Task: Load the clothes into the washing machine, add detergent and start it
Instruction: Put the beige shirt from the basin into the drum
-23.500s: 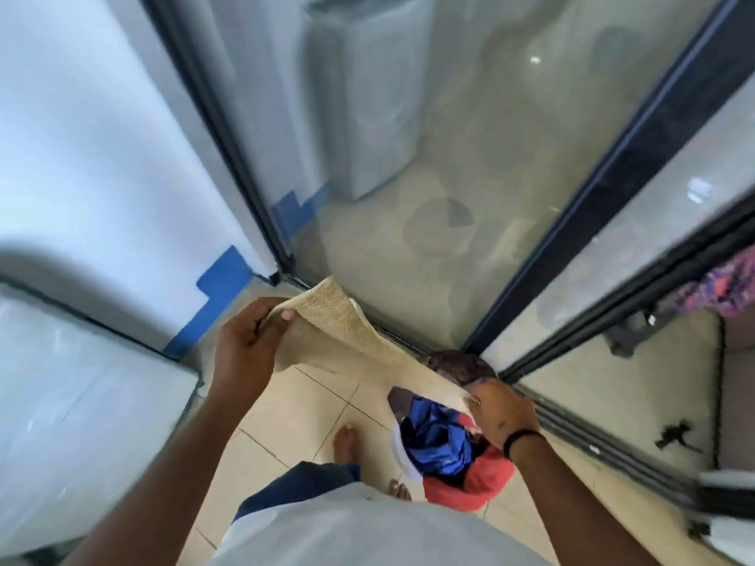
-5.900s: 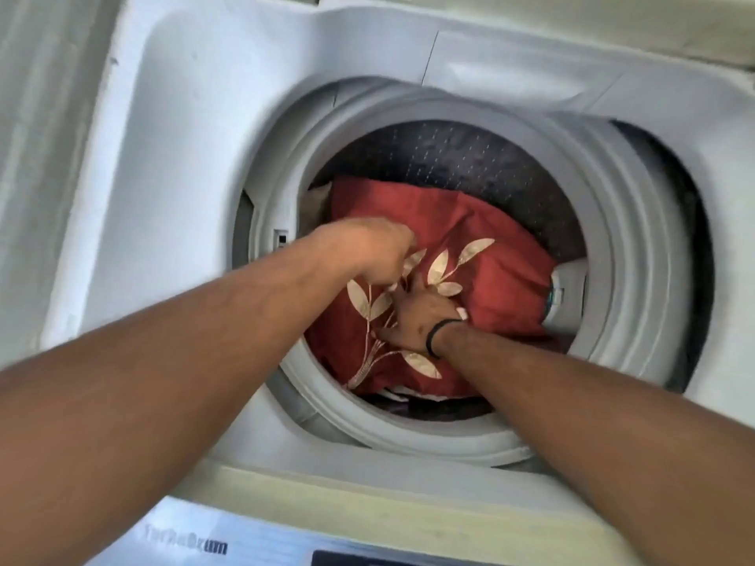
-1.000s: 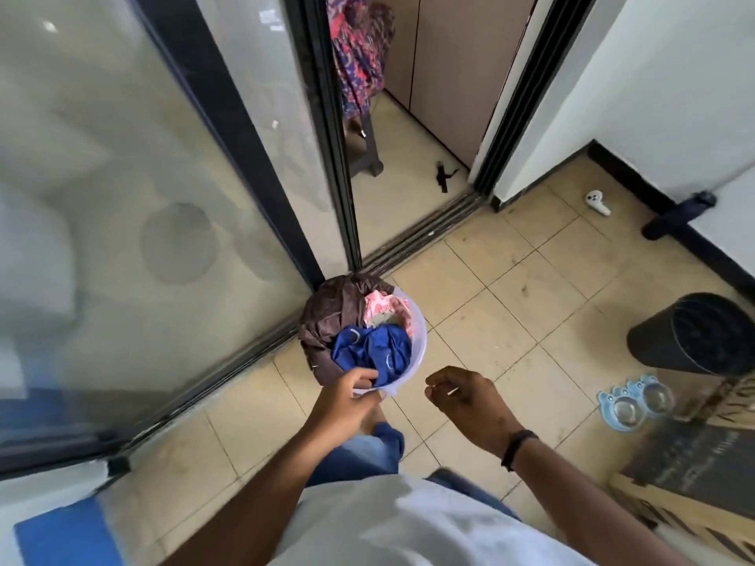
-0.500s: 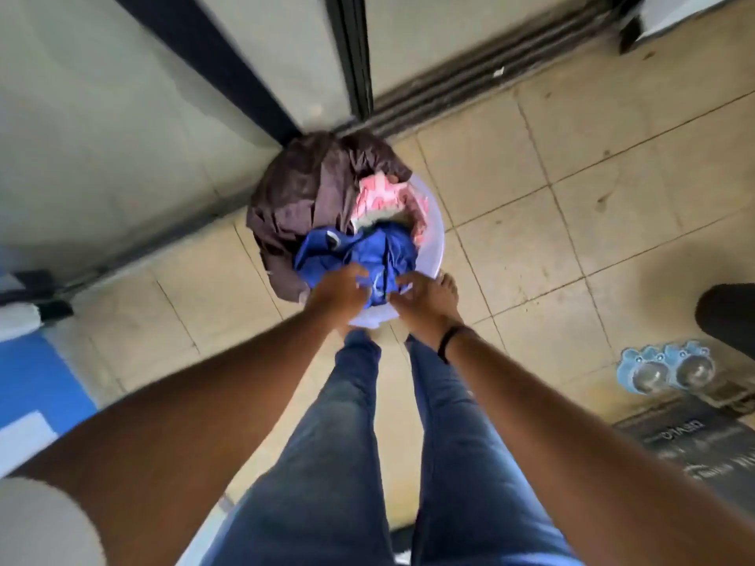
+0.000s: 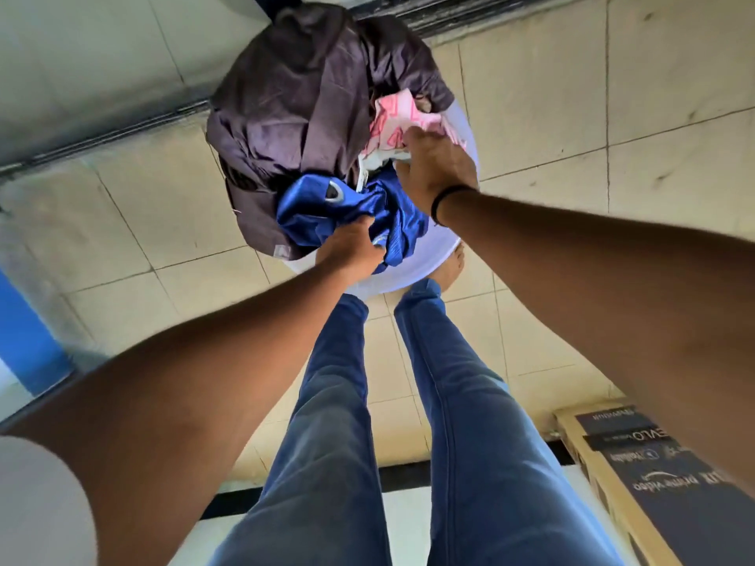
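Observation:
A white plastic basin (image 5: 412,267) stands on the tiled floor at my feet, heaped with clothes. A dark brown garment (image 5: 302,104) hangs over its left rim, a shiny blue garment (image 5: 322,206) lies in front, and a pink and white cloth (image 5: 392,116) lies at the back right. My left hand (image 5: 351,249) grips the blue garment at the near edge. My right hand (image 5: 435,165) reaches down onto the pink and white cloth, its fingers buried in the fabric. The washing machine is out of view.
A sliding glass door and its dark floor track (image 5: 102,136) run behind the basin. A cardboard box (image 5: 637,475) with printed labels lies at the lower right. Blue tape (image 5: 24,337) marks the wall at the left. My legs in blue jeans (image 5: 461,422) stand right behind the basin.
I have bent closer over the basin. My left hand has closed on the blue garment, and my right hand has moved from the near rim up onto the pink and white cloth.

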`<action>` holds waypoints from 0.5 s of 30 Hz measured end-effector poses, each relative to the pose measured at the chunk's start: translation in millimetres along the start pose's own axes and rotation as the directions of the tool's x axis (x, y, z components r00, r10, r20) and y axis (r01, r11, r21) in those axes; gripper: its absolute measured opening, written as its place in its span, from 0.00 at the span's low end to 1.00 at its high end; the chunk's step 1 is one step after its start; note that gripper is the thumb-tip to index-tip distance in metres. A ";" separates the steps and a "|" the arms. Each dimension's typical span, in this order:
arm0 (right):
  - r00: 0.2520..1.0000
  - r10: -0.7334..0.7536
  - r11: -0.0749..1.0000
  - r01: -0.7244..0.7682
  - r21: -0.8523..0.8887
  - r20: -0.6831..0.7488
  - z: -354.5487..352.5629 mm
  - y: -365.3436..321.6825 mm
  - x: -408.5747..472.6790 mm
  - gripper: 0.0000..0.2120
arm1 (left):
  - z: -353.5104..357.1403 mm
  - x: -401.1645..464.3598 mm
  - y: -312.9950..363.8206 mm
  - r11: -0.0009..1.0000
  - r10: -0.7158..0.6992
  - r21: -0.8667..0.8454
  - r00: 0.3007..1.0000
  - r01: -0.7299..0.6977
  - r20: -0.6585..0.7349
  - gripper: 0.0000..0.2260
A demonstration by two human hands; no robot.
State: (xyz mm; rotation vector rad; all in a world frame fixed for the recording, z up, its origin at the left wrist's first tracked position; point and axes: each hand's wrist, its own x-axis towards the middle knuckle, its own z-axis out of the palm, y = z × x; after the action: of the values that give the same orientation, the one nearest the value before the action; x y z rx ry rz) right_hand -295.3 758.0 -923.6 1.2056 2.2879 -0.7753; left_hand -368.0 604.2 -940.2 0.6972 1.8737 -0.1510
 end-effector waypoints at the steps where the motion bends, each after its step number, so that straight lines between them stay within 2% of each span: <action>1: 1.000 0.008 1.000 -0.008 -0.025 -0.008 -0.1 -2.8 4.5 0.16 | -0.4 2.2 -3.2 1.000 -0.001 -0.031 1.000 0.001 0.013 0.26; 8: 0.992 0.116 0.985 -0.108 -0.132 0.052 6.0 -11.0 23.6 0.18 | -10.2 8.0 -16.8 0.983 0.000 -0.182 1.000 0.003 0.014 0.22; 13: 0.986 0.139 0.990 -0.139 -0.013 0.095 -6.0 -19.4 -2.9 0.16 | -11.3 3.2 -18.0 0.982 0.014 -0.188 0.998 -0.003 0.054 0.21; 15: 0.992 0.051 0.991 -0.065 0.121 0.112 -3.4 -27.6 -29.6 0.14 | -13.8 2.6 -16.3 0.984 0.012 -0.180 0.998 -0.001 0.064 0.20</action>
State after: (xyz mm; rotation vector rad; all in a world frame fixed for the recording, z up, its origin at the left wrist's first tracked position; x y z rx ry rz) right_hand -303.4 729.7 -895.6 1.2464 2.1343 -0.9497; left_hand -388.5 597.6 -940.3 0.5678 1.7975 0.0002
